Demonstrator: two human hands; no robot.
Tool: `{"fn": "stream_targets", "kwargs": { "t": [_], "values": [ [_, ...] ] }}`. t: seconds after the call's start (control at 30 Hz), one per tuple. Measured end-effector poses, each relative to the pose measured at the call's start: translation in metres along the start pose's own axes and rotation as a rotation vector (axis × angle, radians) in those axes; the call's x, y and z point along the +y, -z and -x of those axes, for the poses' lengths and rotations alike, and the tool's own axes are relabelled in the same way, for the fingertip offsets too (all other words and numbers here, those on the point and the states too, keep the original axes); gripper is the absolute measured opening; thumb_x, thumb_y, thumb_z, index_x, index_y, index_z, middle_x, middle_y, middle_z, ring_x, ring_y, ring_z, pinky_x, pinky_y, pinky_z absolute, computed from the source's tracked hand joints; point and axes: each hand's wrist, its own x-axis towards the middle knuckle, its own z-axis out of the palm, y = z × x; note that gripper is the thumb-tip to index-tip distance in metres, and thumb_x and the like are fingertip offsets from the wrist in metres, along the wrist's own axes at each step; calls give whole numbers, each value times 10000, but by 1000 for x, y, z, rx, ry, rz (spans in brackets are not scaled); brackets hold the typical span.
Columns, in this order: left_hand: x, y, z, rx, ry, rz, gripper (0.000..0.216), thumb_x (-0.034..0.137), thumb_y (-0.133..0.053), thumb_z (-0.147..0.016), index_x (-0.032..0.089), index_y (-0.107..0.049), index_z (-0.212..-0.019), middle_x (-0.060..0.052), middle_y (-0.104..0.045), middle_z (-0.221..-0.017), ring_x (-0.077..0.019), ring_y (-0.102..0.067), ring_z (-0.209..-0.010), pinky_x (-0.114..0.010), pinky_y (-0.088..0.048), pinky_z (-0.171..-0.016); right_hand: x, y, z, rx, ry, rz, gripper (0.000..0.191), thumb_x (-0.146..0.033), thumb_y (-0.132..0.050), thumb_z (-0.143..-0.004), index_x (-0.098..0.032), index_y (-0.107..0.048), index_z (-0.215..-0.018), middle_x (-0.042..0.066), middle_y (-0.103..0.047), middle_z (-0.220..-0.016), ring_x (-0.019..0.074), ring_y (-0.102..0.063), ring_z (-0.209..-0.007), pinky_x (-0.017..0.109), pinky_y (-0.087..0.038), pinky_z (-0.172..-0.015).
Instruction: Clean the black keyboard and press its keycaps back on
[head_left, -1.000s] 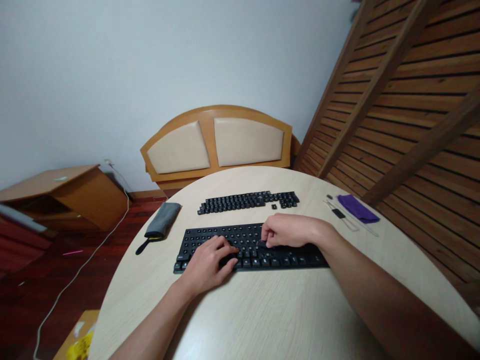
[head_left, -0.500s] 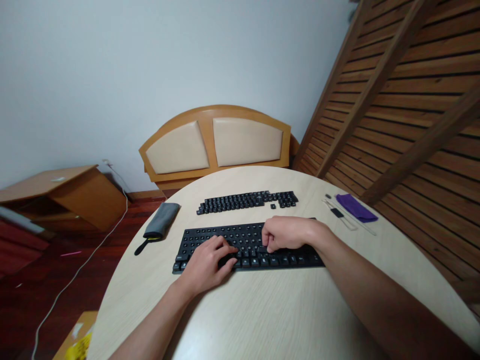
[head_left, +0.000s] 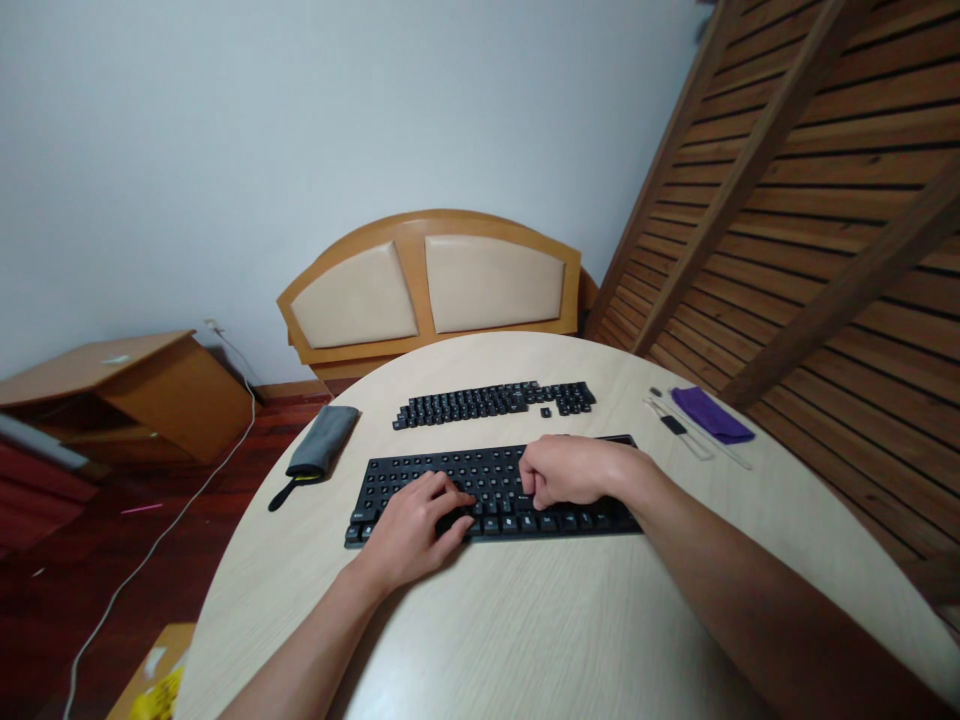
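Note:
A black keyboard (head_left: 487, 472) lies in front of me; most of its upper area shows bare key sockets, while keycaps sit along its near row. My left hand (head_left: 420, 525) rests over its left-middle part, thumb and index finger apart near the lower keys. Curled over the right-middle part is my right hand (head_left: 566, 470), its fingers closed and pointing down at the keys. Whatever is between those fingertips is hidden. Beyond the keyboard, black keycaps (head_left: 465, 403) stand in rows, with one keycap (head_left: 545, 412) apart from the others.
On the round table (head_left: 525, 630), a grey pouch (head_left: 324, 440) with a black loop lies left. A purple cloth (head_left: 711, 414) and a wire tool with a black grip (head_left: 673, 425) lie right. Behind stands a padded headboard (head_left: 495, 283); a slatted wooden screen (head_left: 810, 220) leans at right.
My right hand has shifted very slightly left and down over the keyboard. My left hand, the keyboard and the loose keycaps look the same.

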Motion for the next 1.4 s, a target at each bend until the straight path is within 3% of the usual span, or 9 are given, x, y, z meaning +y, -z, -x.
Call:
{"fn": "stream_targets", "kwargs": {
  "t": [0.8,1.4],
  "values": [
    [1,0,0,-22,14,1,211,291,-532,-966,213,-681,-1093,-66,-627,-973,-221,-588,-888,-401,-524,-802,-13,-6,1,90,-25,72,125,-154,-775,-660,-205,-762,-774,39,-743,-808,208,-667,-744,274,-402,-604],
    [1,0,-1,-13,5,-7,209,284,-539,-958,208,-683,-1090,-63,-627,-960,-218,-595,-881,-391,-522,-788,-8,-6,-4,73,-6,47,171,-174,-817,-638,-194,-795,-806,31,-756,-804,188,-663,-717,255,-405,-594]
  ]
}}
